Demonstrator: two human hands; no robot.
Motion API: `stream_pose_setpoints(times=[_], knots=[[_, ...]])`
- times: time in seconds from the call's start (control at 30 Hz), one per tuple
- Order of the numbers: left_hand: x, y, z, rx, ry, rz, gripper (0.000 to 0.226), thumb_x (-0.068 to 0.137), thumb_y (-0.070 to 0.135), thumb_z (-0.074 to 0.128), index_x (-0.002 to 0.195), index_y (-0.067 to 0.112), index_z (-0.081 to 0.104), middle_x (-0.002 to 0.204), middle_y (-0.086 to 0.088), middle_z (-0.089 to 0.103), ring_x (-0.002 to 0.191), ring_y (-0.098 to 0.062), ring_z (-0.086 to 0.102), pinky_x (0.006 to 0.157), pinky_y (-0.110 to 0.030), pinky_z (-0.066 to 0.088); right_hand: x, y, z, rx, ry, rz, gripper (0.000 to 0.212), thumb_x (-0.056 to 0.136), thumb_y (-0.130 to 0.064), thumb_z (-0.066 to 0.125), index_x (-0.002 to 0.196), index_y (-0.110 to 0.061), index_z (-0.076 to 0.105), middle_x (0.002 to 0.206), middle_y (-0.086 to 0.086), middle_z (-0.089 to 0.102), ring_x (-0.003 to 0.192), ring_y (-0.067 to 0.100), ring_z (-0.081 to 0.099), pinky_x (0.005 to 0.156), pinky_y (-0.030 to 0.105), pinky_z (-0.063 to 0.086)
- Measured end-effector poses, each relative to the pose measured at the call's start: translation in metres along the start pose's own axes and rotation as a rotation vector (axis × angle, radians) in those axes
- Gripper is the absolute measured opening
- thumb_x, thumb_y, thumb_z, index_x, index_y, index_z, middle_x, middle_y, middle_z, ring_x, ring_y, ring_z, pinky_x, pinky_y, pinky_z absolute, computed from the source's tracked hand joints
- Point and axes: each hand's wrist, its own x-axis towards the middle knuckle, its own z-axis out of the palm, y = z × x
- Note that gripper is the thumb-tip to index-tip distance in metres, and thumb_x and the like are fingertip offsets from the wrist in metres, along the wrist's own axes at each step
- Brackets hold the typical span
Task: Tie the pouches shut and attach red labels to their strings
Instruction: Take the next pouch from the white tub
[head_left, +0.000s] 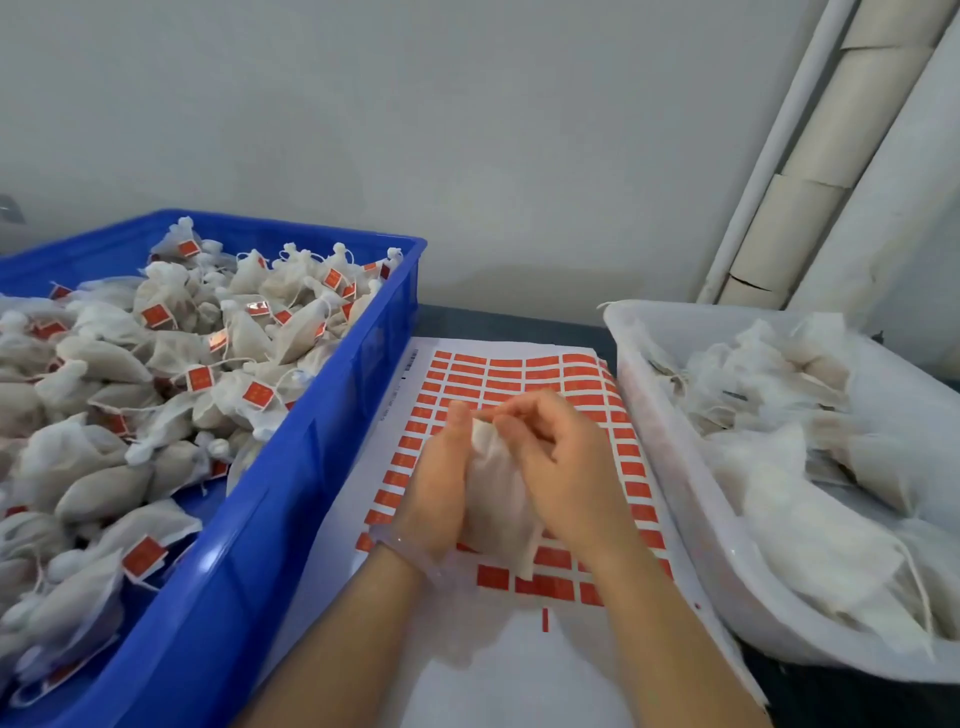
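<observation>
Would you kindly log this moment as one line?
step: closing pouch | left hand: grips pouch | right hand: pinches pouch top | beneath: label sheet

The blue plastic crate (311, 457) runs off the left and bottom edges, the white plastic tub (670, 467) off the right. The left grip (436, 493) and right grip (561, 462) hide much of the white fabric pouch (498, 488). Print on the red paper labels (550, 558) is unreadable.

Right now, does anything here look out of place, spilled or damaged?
Only one thing: the beige wrapping round the wall pipe is cracked near its foot, behind the white plastic tub. The pouches lie inside the tub and the blue plastic crate; nothing looks spilled.
</observation>
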Motion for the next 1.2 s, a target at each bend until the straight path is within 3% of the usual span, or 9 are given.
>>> stream_pose_setpoints(times=[0.13,0.2,0.27,0.37,0.47,0.6,0.77,1.0,1.2], knots=[[0.000,-0.003,0.006,0.124,-0.144,0.067,0.046,0.077,0.055,0.045,0.098,0.020,0.066,0.088,0.002,0.069,0.086,-0.010,0.066,0.077,-0.023,0.055,-0.012,0.026,0.015,0.068,0.126,0.011,0.014,0.088,-0.031,0.055,0.084,-0.044,0.052,0.081,-0.030,0.058,0.090,-0.014,0.055,0.069,-0.001,0.043],[0.000,-0.007,0.004,0.130,-0.108,0.068,0.043,0.076,0.055,0.043,0.089,0.022,0.067,0.082,0.006,0.068,0.080,-0.006,0.065,0.068,-0.014,0.053,-0.013,0.031,0.013,0.162,0.237,0.075,0.007,0.079,-0.044,0.054,0.085,-0.040,0.056,0.084,-0.031,0.062,0.092,-0.012,0.056,0.067,-0.001,0.043],[0.002,-0.010,0.004,0.137,-0.043,0.059,0.033,0.080,0.054,0.041,0.084,0.032,0.065,0.082,0.028,0.065,0.082,0.012,0.059,0.061,-0.002,0.046,-0.013,0.034,0.010,0.236,0.318,0.146,0.019,0.073,-0.052,0.054,0.083,-0.037,0.058,0.084,-0.039,0.059,0.088,-0.015,0.055,0.061,-0.003,0.040],[0.003,-0.008,0.004,0.112,0.042,0.037,0.027,0.086,0.052,0.039,0.082,0.038,0.062,0.076,0.050,0.053,0.079,0.032,0.045,0.052,0.007,0.034,-0.014,0.034,0.009,0.315,0.272,0.229,0.027,0.067,-0.059,0.053,0.080,-0.035,0.059,0.077,-0.040,0.059,0.081,-0.016,0.056,0.054,-0.001,0.041],[0.005,-0.009,0.001,0.052,0.121,0.025,0.028,0.092,0.047,0.040,0.078,0.031,0.058,0.065,0.042,0.056,0.066,0.026,0.050,0.046,0.004,0.034,-0.017,0.040,0.012,0.260,0.168,0.251,0.015,0.079,-0.048,0.059,0.079,-0.033,0.060,0.077,-0.033,0.061,0.079,-0.011,0.058,0.056,0.003,0.045],[0.004,-0.008,0.000,0.047,0.085,-0.004,0.023,0.091,0.048,0.045,0.078,0.033,0.057,0.065,0.042,0.057,0.067,0.028,0.049,0.042,0.004,0.033,-0.018,0.045,0.014,0.263,0.163,0.299,0.010,0.084,-0.041,0.060,0.080,-0.032,0.063,0.071,-0.028,0.063,0.069,-0.009,0.059,0.053,0.003,0.044],[0.004,-0.008,0.002,0.211,0.034,0.026,0.017,0.074,0.041,0.071,0.083,0.032,0.060,0.081,0.015,0.063,0.075,-0.006,0.062,0.048,-0.002,0.041,-0.018,0.042,0.014,0.243,0.177,0.275,0.011,0.087,-0.035,0.059,0.077,-0.037,0.064,0.071,-0.028,0.064,0.070,-0.008,0.060,0.051,0.004,0.044],[0.005,-0.007,-0.001,0.156,-0.020,0.064,0.013,0.079,0.033,0.069,0.076,0.026,0.058,0.061,0.025,0.060,0.065,0.012,0.058,0.046,-0.002,0.040,-0.020,0.037,0.020,0.288,0.224,0.277,0.011,0.086,-0.037,0.057,0.077,-0.038,0.063,0.074,-0.028,0.064,0.069,-0.008,0.060,0.051,0.003,0.043],[0.005,-0.009,-0.001,0.125,-0.038,0.057,0.006,0.080,0.033,0.068,0.077,0.030,0.063,0.068,0.018,0.063,0.070,0.006,0.059,0.050,-0.004,0.042,-0.020,0.033,0.019,0.372,0.264,0.290,0.028,0.070,-0.057,0.049,0.076,-0.034,0.065,0.068,-0.022,0.065,0.065,-0.006,0.060,0.051,0.006,0.044]])
